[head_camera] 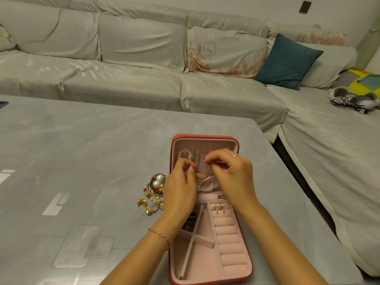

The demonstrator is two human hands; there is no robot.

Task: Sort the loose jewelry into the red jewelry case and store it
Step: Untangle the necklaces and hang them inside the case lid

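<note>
left hand [181,189]: fingers curled, pinching something tiny over the lid's hooks; can't tell what
right hand [231,173]: fingertips pinched narrow just beside the left ones; item too small to make out
red jewelry case [236,145]: lying open on the table [82,151], pink inside; pearl strand [185,154] hung in the lid; sparkly ring [218,208] in the ring rolls
loose jewelry [154,192]: piled just left of the case; beads, 2 big pearls, gold bits

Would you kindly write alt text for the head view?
Both hands, left and right, work with pinched fingers at the lid of an open red case on a grey table. A pile of loose jewelry lies left of the case; a sofa stands behind.
</note>
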